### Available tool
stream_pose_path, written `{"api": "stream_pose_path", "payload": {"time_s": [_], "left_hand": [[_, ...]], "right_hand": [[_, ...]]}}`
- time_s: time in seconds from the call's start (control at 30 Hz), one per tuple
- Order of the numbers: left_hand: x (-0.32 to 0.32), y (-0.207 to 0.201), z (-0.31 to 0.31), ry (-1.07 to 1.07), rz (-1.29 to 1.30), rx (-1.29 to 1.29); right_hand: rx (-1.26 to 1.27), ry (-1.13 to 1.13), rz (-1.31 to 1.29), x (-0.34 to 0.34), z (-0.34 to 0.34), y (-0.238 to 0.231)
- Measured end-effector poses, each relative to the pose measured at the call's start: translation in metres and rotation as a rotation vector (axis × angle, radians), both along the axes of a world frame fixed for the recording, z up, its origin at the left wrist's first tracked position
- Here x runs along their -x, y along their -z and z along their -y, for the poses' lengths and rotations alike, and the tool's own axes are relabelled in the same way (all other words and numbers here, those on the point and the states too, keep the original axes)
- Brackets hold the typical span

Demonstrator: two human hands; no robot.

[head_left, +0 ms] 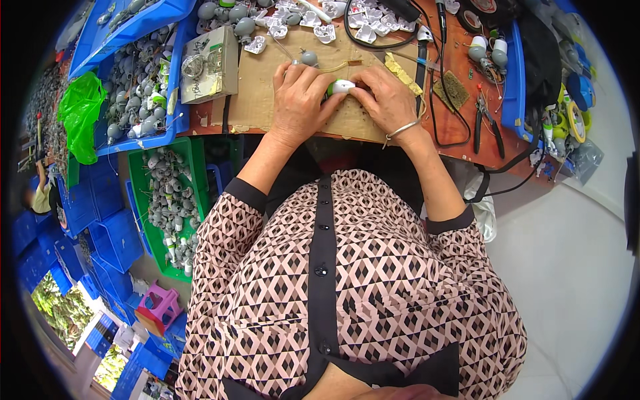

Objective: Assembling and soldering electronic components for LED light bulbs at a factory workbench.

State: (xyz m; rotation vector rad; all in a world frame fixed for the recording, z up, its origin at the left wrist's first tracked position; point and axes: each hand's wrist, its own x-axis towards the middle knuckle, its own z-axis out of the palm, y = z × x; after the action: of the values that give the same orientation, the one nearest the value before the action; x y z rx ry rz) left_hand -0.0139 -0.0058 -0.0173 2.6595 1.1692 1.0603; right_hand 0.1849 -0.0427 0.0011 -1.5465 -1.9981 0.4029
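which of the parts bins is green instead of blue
The green bin below the table edge, left of the person's lap, full of grey parts; the other bins around it are blue.

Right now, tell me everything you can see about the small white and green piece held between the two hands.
The small white and green rounded plastic piece looks smooth and glossy, mostly white with a green patch on its left side. It sits low over the brown cardboard sheet on the wooden workbench. The left hand covers its left end and the right hand pinches its right end, so much of it is hidden; its full shape cannot be told.
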Motion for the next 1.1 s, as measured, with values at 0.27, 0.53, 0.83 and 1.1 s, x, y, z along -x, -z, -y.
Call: {"api": "stream_pose_path", "payload": {"time_s": [0.27,0.53,0.83,1.1], "left_hand": [[0.0013,-0.0007,-0.001,-0.001,0.007,0.005],[0.0007,-0.006,0.0001,0.008,-0.005,0.021],[0.0022,-0.0023,-0.0002,0.0,0.006,0.002],[0.0011,-0.0041,-0.0002,0.0,0.0,0.002]], "right_hand": [[-0.055,-0.009,0.015,0.0,-0.0014,0.0044],[-0.004,0.003,0.017,0.0011,-0.001,0.0007],[-0.005,0.02,0.039,0.0039,-0.0034,0.0011],[-0.017,0.022,0.008,0.0029,-0.004,-0.0007]]}}
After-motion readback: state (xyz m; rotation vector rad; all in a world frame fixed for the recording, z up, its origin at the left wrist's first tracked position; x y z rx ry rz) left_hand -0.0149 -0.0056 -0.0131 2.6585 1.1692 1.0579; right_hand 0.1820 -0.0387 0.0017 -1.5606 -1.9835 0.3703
